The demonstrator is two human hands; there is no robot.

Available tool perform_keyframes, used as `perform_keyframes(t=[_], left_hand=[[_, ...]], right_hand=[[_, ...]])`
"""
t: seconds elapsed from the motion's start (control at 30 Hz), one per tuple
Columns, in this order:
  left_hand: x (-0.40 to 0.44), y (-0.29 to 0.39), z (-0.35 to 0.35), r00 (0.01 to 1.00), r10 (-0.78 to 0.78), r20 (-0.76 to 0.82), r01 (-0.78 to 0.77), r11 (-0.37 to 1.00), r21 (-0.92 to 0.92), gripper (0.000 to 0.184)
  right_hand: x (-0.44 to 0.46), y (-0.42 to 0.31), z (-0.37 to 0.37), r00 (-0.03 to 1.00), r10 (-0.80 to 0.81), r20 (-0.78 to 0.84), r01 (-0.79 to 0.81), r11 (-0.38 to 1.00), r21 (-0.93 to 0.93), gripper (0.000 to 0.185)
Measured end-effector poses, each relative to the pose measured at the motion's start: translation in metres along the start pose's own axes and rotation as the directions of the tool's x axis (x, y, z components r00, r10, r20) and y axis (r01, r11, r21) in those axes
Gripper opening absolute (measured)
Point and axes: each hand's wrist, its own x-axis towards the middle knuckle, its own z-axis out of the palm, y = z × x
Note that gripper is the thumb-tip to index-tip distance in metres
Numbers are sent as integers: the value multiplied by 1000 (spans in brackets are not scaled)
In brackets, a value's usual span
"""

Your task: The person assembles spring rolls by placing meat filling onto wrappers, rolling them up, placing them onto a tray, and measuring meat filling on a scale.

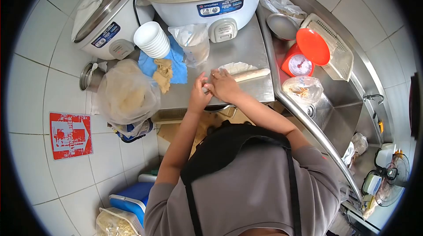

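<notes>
A long pale roll (253,75), which looks like dough or a rolled flatbread, lies on the steel counter near its front edge. Behind it is a thin, crumpled pale sheet (237,66). My right hand (224,86) rests over the roll with its fingers curled down on it. At the left end, my left hand (200,94) has its fingers bent around a white tip that seems to be the same roll. The hands almost touch, and they hide the roll's left part. Close behind stands a clear plastic bag (191,44) with pale contents.
Two rice cookers (229,7) line the back. Stacked white bowls (152,40) and a tan cloth (163,75) lie on a blue cloth (178,62). A large plastic bag (128,90) sits left. Right, a sink (337,115) adjoins a red scale (299,64) and a bagged item (303,89).
</notes>
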Motion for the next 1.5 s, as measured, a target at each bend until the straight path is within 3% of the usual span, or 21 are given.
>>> perform_keyframes(t=[0.03,0.13,0.2,0.3,0.37,0.4,0.47,0.53,0.57,0.63,0.67,0.7,0.8,0.9,1.0,1.1,1.2,1.3,1.4,1.5], left_hand=[[0,1,-2,1000,15,10,-15,1000,18,72],[0,7,-4,1000,22,10,-22,999,27,72],[2,9,-3,1000,16,3,-16,1000,24,70],[2,13,-4,1000,17,22,-18,999,35,61],[5,22,-8,998,39,51,-41,998,42,52],[8,28,-10,992,118,47,-123,984,131,45],[11,38,-13,960,273,61,-278,911,305,32],[9,36,-4,939,326,106,-343,901,267,25],[7,36,1,927,351,132,-373,894,248,21],[6,41,12,907,373,196,-410,890,200,18],[5,43,17,896,383,225,-424,889,175,17],[7,53,19,905,372,204,-412,888,206,15],[11,54,26,933,334,134,-359,897,259,14],[21,42,23,927,282,247,-325,933,153,17],[28,41,20,943,192,273,-232,964,125,20],[28,66,22,911,361,200,-393,908,146,23],[34,50,32,929,311,203,-351,914,204,26],[49,42,27,926,162,341,-224,963,151,29],[52,42,29,946,194,260,-263,927,267,30],[45,51,32,928,291,231,-347,902,258,30]], right_hand=[[-2,4,-2,1000,5,-18,-5,1000,9,63],[-25,33,-22,974,201,-106,-215,964,-155,60],[-41,64,-35,943,330,-49,-333,917,-221,58],[-55,73,-49,921,373,-116,-388,905,-174,54],[-56,76,-35,956,253,-151,-267,960,-81,52],[-56,75,-34,965,194,-175,-203,979,-36,51],[-59,81,-38,926,308,-220,-341,930,-135,48],[-60,90,-49,868,451,-210,-487,857,-171,48],[-61,90,-47,865,368,-342,-439,885,-158,33],[-62,87,-47,941,156,-302,-133,987,94,22],[-63,85,-46,953,39,-301,30,975,219,17],[-62,82,-43,936,4,-351,93,961,260,15],[-57,90,-39,924,23,-382,90,957,276,13],[-58,96,-39,954,27,-298,83,932,352,11],[-54,102,-33,947,39,-318,71,943,326,12],[-44,102,-34,932,123,-340,-61,980,188,15],[-36,92,-37,879,136,-456,-97,989,108,13],[-32,87,-36,937,43,-346,46,969,243,11],[-20,93,-32,946,120,-302,-29,957,289,10],[-6,99,-27,935,149,-321,-75,970,233,10]])
